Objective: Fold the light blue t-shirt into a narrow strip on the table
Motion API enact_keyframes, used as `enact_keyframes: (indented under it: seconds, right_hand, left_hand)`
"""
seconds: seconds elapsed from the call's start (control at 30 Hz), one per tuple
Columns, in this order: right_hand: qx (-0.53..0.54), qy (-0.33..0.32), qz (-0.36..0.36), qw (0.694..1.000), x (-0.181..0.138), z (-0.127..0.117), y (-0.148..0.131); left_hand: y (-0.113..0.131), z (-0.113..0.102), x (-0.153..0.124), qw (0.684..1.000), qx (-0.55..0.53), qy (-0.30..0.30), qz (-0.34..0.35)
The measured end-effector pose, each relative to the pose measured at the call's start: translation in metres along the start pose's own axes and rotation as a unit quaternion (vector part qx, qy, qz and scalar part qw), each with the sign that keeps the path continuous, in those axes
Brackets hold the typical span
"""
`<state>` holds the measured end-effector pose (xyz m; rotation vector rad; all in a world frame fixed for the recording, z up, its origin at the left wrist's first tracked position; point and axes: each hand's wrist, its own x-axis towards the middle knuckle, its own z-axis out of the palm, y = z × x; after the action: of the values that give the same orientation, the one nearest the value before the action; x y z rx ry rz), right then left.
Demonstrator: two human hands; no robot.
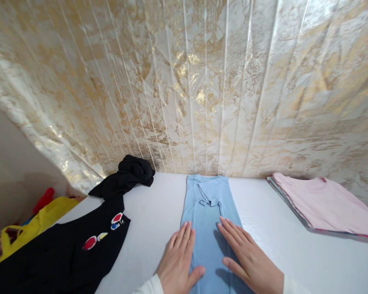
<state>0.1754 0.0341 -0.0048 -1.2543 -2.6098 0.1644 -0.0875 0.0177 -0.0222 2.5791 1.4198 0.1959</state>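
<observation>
A light blue garment (207, 237) lies lengthwise in front of me, its sides folded inward into a long strip. Near its far end a thin dark cord and a small ruffled edge show. My left hand (180, 259) rests flat along the garment's left edge, fingers stretched forward and thumb out over the cloth. Over the right edge is my right hand (248, 255), fingers extended and thumb apart, casting a shadow on the fabric; whether its palm touches the cloth I cannot tell. Neither hand grips anything.
The white table (153, 204) meets a gold-and-white curtain (184, 90) at its back edge. On the left lie a black garment with colourful prints (70, 245), a bunched black cloth (129, 175) and yellow fabric (46, 216). At right sits a folded pink shirt (322, 204) on other folded clothes.
</observation>
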Motion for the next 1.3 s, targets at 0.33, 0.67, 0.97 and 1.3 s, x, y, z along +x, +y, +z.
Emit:
enact_keyframes:
  seconds: [0.33,0.67,0.97,1.3]
  right_hand:
    - [-0.043,0.011,0.010,0.999,0.003,0.012,0.004]
    - [-0.049,0.007,0.050,0.998,0.031,0.010,0.032]
    - [-0.024,0.013,0.061,0.998,0.055,-0.005,0.061]
    - [-0.054,-0.010,0.083,0.995,0.092,0.006,0.064]
  left_hand:
    - [-0.008,-0.030,0.035,0.998,0.013,0.062,-0.005]
    - [-0.032,-0.029,0.126,0.995,0.031,0.061,-0.074]
    - [-0.026,-0.046,0.141,0.995,-0.014,0.103,-0.015]
    - [-0.016,-0.049,0.161,0.985,-0.056,0.145,0.069]
